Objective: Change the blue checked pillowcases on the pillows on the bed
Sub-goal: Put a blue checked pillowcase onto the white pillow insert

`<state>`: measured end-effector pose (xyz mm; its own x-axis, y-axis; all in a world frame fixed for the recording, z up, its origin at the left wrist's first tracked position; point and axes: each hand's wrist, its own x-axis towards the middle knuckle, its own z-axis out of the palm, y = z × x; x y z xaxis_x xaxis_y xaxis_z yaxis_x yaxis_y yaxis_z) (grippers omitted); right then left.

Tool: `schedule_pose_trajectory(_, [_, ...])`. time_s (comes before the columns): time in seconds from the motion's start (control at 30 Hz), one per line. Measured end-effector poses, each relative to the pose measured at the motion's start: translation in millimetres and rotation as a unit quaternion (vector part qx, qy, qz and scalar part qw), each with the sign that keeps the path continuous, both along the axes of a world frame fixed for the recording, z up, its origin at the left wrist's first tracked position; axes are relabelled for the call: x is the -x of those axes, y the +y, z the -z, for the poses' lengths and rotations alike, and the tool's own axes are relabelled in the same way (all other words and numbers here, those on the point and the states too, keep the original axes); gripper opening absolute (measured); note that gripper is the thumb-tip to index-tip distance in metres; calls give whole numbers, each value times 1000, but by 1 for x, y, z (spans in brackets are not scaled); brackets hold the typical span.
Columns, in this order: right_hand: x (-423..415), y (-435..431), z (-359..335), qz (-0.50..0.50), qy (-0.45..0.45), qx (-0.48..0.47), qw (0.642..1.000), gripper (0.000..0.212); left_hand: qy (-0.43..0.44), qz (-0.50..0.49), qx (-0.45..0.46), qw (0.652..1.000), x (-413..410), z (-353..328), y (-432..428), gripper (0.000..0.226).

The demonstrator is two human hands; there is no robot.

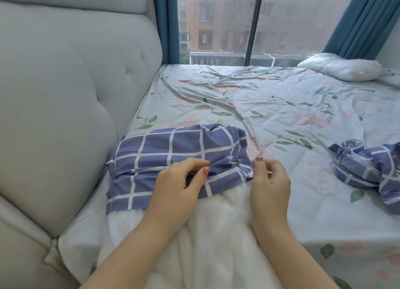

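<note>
Near edge: pillow [216, 234] lies along the headboard [75, 94], its near half bared. Pillowcase [173, 150] is bunched over its far half, hem running across the middle. Left hand [179, 180] pinches the hem mid-width. Right hand [268, 180] pinches the hem's right corner, fingers curled. To the right is open floral sheet [281, 107], then a second pillowcase [368, 172] crumpled near the frame's right edge. Far corner: bare pillow [339, 67] by the window [216, 22], with wrinkled open sheet before it.
</note>
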<state>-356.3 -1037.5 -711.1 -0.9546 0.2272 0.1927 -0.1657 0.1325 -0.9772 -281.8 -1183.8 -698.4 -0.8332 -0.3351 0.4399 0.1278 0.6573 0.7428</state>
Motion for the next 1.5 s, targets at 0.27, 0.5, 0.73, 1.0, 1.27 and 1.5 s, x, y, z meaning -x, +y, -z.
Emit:
schedule_pose_trajectory(0.27, [21, 3, 4, -203, -4, -178, 963, 32, -306, -284, 5, 909, 3, 11, -83, 64])
schedule_pose_trajectory(0.5, [26, 11, 6, -238, -58, -237, 940, 34, -236, -200, -296, 904, 11, 27, -113, 73])
schedule_pose_trajectory(0.73, [34, -5, 11, -165, 62, -220, 959, 47, -87, -157, -253, 951, 4, 13, -90, 44])
schedule_pose_trajectory(1.0, [50, 22, 1, -65, 135, -240, 959, 34, 56, -156, -106, 980, 6, 0, -75, 52])
schedule_pose_trajectory(1.27, [57, 28, 18, -110, -60, -400, 908, 50, -287, -188, -120, 932, 21, 25, -76, 65])
schedule_pose_trajectory(1.5, [46, 25, 8, -66, 165, -363, 915, 29, -285, -169, -94, 939, 6, 17, -71, 54])
